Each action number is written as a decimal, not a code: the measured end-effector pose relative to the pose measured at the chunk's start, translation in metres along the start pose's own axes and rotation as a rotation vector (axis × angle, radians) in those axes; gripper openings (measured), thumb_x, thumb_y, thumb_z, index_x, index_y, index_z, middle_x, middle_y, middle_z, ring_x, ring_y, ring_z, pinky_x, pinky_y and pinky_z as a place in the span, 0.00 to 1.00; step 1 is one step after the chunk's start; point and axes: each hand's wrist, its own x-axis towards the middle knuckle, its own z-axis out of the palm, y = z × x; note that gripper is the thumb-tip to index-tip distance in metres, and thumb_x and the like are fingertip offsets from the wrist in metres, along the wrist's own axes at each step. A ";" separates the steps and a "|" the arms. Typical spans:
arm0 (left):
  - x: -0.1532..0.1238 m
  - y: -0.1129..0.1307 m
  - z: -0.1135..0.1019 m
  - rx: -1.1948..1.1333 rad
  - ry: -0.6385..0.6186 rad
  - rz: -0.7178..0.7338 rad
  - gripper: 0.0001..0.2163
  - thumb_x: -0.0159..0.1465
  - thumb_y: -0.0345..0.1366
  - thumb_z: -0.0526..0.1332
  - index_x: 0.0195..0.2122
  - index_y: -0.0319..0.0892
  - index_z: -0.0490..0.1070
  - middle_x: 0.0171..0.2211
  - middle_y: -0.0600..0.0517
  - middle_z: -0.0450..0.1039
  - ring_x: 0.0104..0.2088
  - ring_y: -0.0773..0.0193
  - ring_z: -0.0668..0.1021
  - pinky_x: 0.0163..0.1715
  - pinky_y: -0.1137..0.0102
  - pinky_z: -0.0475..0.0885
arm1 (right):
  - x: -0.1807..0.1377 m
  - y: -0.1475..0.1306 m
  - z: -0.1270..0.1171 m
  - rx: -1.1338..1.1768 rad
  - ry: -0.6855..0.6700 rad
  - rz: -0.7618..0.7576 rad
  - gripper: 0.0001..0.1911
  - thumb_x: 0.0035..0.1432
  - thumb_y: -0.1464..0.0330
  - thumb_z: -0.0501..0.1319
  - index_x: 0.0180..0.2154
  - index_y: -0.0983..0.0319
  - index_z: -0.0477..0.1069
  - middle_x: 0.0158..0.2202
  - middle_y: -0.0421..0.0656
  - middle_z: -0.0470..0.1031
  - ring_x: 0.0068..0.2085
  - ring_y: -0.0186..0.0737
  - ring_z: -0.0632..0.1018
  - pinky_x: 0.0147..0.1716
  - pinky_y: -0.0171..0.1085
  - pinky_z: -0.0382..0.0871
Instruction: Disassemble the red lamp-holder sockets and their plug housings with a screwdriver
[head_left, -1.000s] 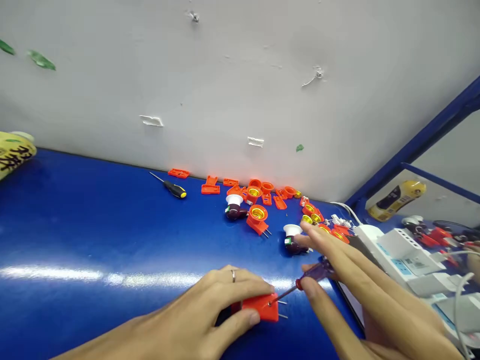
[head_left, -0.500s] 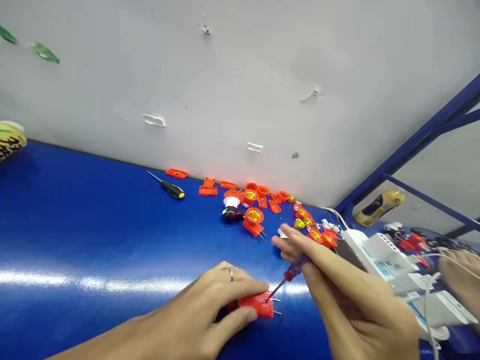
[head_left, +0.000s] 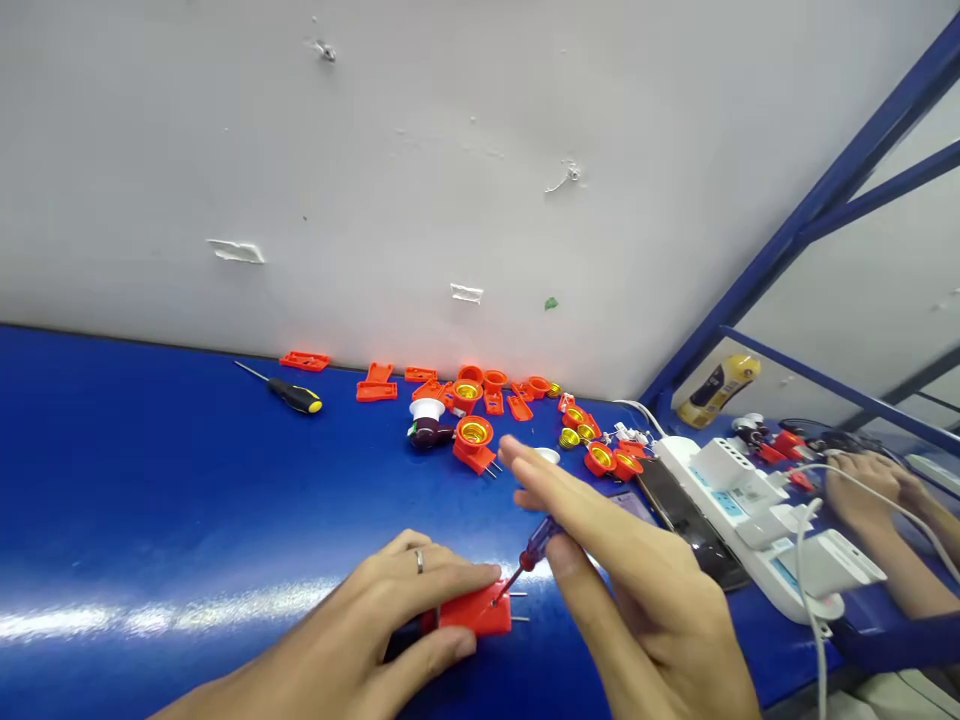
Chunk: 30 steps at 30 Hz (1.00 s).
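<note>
My left hand (head_left: pixel 390 615) presses an orange plug-type lamp socket (head_left: pixel 476 612) down on the blue table (head_left: pixel 150 500); two metal prongs stick out to its right. My right hand (head_left: pixel 615 570) holds a small screwdriver (head_left: pixel 534 552) with a dark translucent handle between thumb and fingers, the other fingers stretched out. The screwdriver's tip rests on the socket's right end.
Several orange sockets and covers (head_left: pixel 480 420) lie by the wall, with a black-and-yellow screwdriver (head_left: pixel 289 393) to their left. A white power strip (head_left: pixel 742 500) and a dark phone (head_left: pixel 682 515) lie at the right. Another person's hand (head_left: pixel 870 480) works beyond the blue frame (head_left: pixel 795 220).
The view has shifted left and down. My right hand has drawn closer to the socket and steepened the screwdriver on its end. My left hand keeps its hold.
</note>
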 end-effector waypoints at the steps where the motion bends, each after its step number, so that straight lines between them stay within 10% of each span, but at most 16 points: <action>1: -0.001 -0.002 0.001 0.016 0.000 0.007 0.17 0.69 0.44 0.62 0.59 0.63 0.71 0.53 0.57 0.78 0.53 0.56 0.79 0.52 0.71 0.76 | 0.000 -0.001 -0.001 0.061 -0.018 0.011 0.19 0.64 0.76 0.60 0.55 0.58 0.75 0.52 0.39 0.80 0.49 0.35 0.82 0.51 0.29 0.76; 7: -0.002 -0.009 0.002 0.070 0.010 0.000 0.19 0.69 0.45 0.62 0.61 0.65 0.69 0.56 0.59 0.76 0.57 0.55 0.76 0.58 0.67 0.73 | 0.000 -0.001 0.014 -0.095 0.276 -0.077 0.10 0.55 0.77 0.70 0.39 0.60 0.79 0.29 0.36 0.81 0.25 0.30 0.80 0.29 0.26 0.76; 14: 0.005 0.008 -0.006 0.010 -0.079 -0.031 0.17 0.71 0.43 0.59 0.60 0.59 0.71 0.51 0.54 0.78 0.51 0.56 0.78 0.53 0.66 0.75 | -0.009 -0.001 0.009 -0.016 0.159 -0.025 0.17 0.63 0.78 0.59 0.52 0.64 0.77 0.52 0.45 0.80 0.52 0.38 0.81 0.54 0.31 0.74; 21: 0.004 0.010 -0.006 0.065 -0.135 -0.112 0.18 0.71 0.45 0.58 0.62 0.60 0.69 0.55 0.53 0.76 0.57 0.51 0.75 0.61 0.55 0.68 | -0.005 0.003 0.017 -0.262 0.424 -0.043 0.06 0.58 0.75 0.69 0.38 0.60 0.79 0.26 0.36 0.81 0.23 0.31 0.78 0.26 0.31 0.74; 27: 0.002 0.004 -0.003 0.111 -0.040 -0.039 0.17 0.70 0.44 0.61 0.59 0.60 0.72 0.51 0.54 0.79 0.54 0.53 0.78 0.61 0.58 0.70 | -0.010 0.009 0.017 -0.135 0.264 -0.037 0.15 0.65 0.77 0.59 0.52 0.67 0.76 0.53 0.48 0.79 0.54 0.40 0.79 0.56 0.36 0.74; 30: 0.000 0.002 -0.002 0.126 0.002 0.000 0.17 0.69 0.45 0.62 0.59 0.61 0.72 0.52 0.56 0.80 0.53 0.53 0.79 0.64 0.55 0.67 | -0.017 0.008 0.018 0.057 0.213 0.052 0.19 0.66 0.77 0.58 0.56 0.59 0.73 0.51 0.40 0.81 0.48 0.36 0.83 0.50 0.31 0.77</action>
